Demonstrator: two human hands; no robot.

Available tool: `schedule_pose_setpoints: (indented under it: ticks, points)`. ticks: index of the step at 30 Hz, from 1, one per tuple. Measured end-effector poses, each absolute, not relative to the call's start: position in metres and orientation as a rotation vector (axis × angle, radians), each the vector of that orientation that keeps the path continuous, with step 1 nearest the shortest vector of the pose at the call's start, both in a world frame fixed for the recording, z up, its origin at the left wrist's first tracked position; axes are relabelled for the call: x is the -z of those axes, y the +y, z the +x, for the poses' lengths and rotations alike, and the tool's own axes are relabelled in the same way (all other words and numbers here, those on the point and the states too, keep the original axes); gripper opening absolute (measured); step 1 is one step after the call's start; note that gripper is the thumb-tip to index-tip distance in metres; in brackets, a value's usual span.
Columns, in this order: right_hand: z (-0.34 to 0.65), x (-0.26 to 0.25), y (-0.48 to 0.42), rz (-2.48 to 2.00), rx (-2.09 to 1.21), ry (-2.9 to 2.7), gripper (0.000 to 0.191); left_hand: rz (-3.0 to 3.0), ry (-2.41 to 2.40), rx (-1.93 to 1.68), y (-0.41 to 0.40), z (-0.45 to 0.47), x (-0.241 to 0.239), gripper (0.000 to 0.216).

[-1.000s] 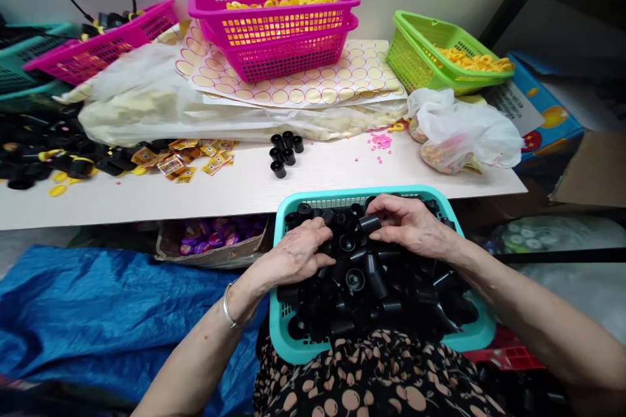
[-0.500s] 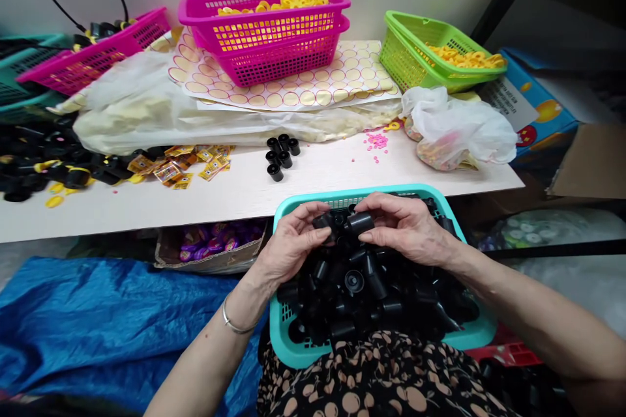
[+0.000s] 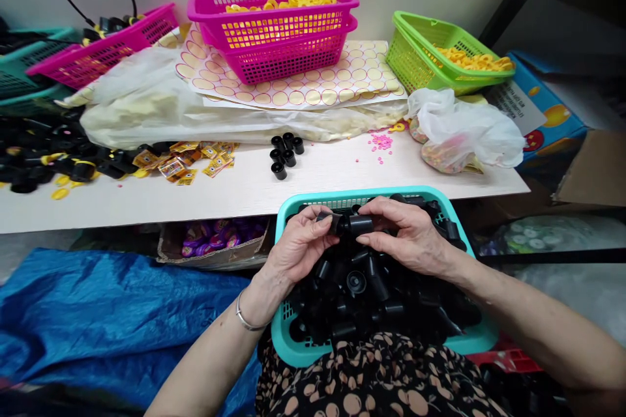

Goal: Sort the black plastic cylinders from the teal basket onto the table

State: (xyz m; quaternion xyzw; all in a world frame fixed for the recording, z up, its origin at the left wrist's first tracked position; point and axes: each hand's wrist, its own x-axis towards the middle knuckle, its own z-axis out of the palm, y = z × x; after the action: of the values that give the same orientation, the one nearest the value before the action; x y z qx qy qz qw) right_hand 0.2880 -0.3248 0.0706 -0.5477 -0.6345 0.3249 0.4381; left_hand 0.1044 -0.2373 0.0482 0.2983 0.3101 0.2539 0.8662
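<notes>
Over a turquoise basket (image 3: 285,355) full of black plastic parts (image 3: 376,277), both hands work close together. My left hand (image 3: 300,244) is closed on a black plastic piece (image 3: 332,221), pinched between thumb and fingers. My right hand (image 3: 408,231) grips a black plastic cylinder (image 3: 360,225) by its sides. The two pieces meet end to end; whether they are joined I cannot tell. A round black part (image 3: 356,282) faces up among the loose ones below.
On the white table (image 3: 323,169) stand several small black cups (image 3: 283,153), with small printed packets (image 3: 186,159) and pink beads (image 3: 380,141) nearby. Pink baskets (image 3: 288,68), a green basket (image 3: 405,65) and a white plastic bag (image 3: 469,130) sit behind. A blue tarp (image 3: 117,326) lies at left.
The left hand has moved toward the right hand, bringing its black piece against the end of the cylinder. The piece has turned more in line with it. The view has shifted slightly.
</notes>
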Motion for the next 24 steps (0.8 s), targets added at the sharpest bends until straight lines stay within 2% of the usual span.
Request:
schedule_pose_setpoints:
  ticks: [5,11,16,20,24]
  points:
    - [0.286,-0.067,-0.326,-1.368,-0.7,-1.67,0.019,0.65,0.7,-0.572,-0.241,0.106,-0.05,0.033]
    - [0.277,-0.059,-0.318,-1.368,-0.733,-1.678,0.046,0.716,0.716,-0.542,-0.245,0.113,-0.053,0.033]
    - [0.273,-0.064,-0.304,-1.295,-0.726,-1.794,0.047,0.746,0.645,-0.421,-0.244,0.114,-0.054,0.03]
    - [0.27,-0.069,-0.297,-1.165,-0.896,-1.838,0.046,0.758,0.668,-0.456,-0.242,0.107,-0.054,0.04]
    - [0.267,-0.069,-0.287,-1.362,-1.27,-1.399,0.046,1.18,0.722,-0.6,-0.231,0.093,-0.056,0.032]
